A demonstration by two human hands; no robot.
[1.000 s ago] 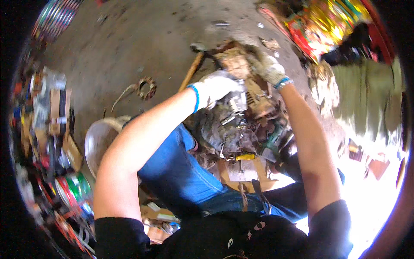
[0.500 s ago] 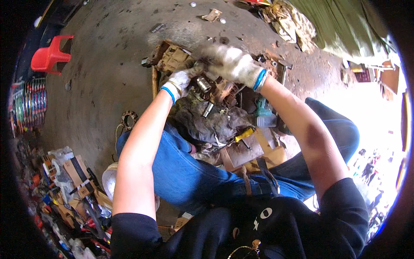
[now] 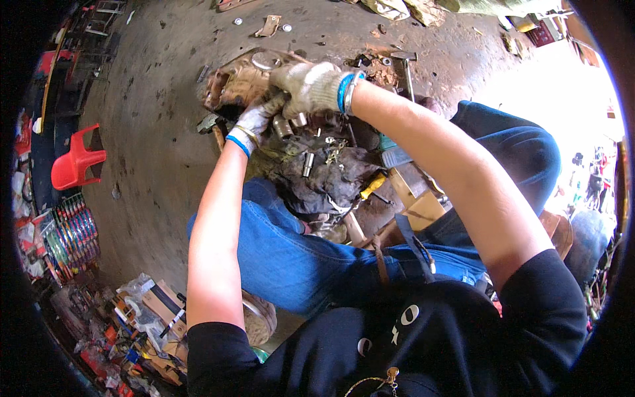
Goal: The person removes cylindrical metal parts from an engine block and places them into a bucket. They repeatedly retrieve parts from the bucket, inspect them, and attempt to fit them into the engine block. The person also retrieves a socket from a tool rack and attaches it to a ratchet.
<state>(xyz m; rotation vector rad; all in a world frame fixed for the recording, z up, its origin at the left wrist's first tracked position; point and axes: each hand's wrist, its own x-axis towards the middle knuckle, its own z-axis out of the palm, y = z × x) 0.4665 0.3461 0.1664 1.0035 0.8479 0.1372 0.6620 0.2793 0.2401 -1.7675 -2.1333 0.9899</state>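
Two gloved hands, left (image 3: 254,120) and right (image 3: 305,87), on rusty metal part (image 3: 237,83).

Grimy knit gloves, blue cuffs, jeans

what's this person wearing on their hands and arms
Both hands wear soiled white knit work gloves with blue-edged cuffs: the left hand and the right hand. The forearms are bare. Short black sleeves cover the upper arms.
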